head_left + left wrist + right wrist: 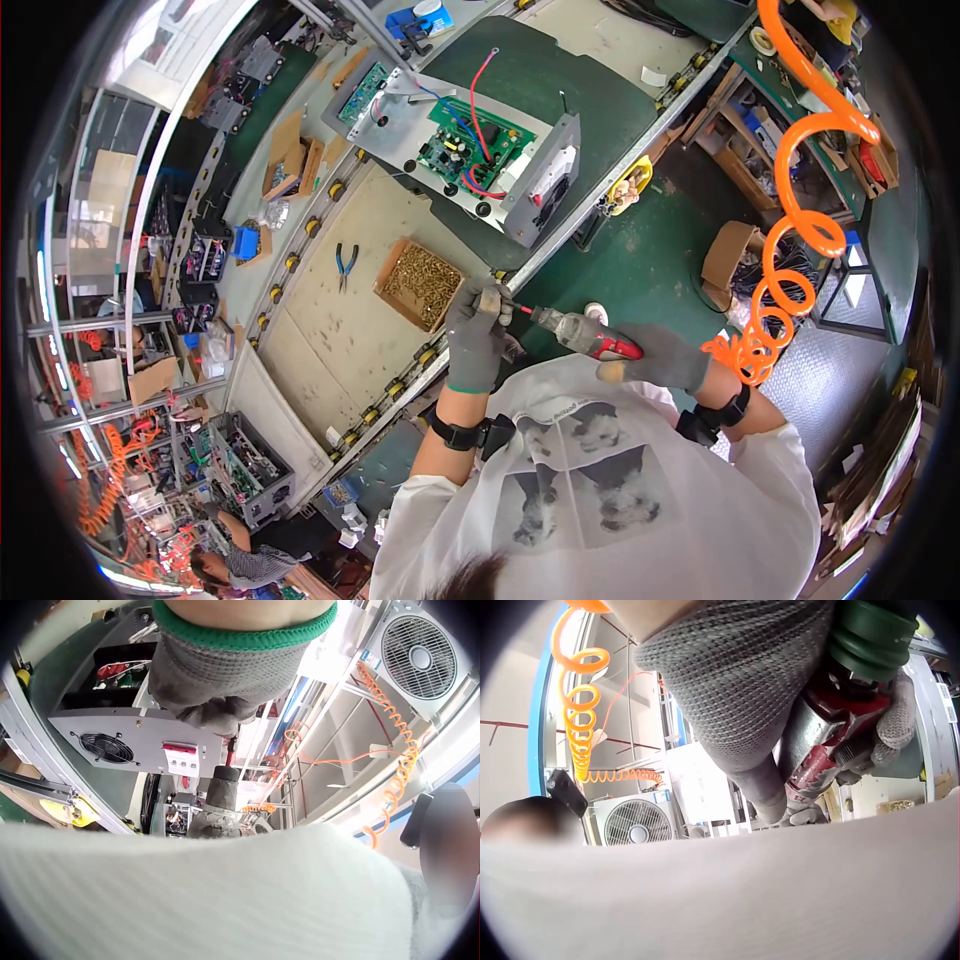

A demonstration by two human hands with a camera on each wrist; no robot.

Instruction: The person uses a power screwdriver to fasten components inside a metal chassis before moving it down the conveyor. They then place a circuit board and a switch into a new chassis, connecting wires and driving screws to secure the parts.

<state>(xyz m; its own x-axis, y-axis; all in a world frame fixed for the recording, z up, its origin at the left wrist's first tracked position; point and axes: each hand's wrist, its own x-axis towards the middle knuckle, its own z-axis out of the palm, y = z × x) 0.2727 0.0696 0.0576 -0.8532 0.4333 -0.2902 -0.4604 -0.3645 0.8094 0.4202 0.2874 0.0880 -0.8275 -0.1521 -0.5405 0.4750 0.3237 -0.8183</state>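
My gloved right hand [655,358] grips a red and grey air screwdriver [580,333], fingers wrapped round its body. In the right wrist view a green fitting [870,641] sits at the tool's end. The screwdriver's bit [230,752] points at my gloved left hand [477,335], whose curled fingers pinch at its tip. Any small part between those fingertips is hidden. Just beyond the left hand, a cardboard box [383,283] of brass-coloured screws [425,285] sits on the bench. Farther off stands a metal chassis [545,190] with a green circuit board [480,145] and loose red and blue wires.
Blue-handled pliers [346,262] lie on the bench left of the screw box. A coiled orange air hose [790,190] hangs at the right. Rollers line the bench's metal edge [600,190], and a yellow container [630,187] hangs beside it. Another person [255,565] is at the lower left.
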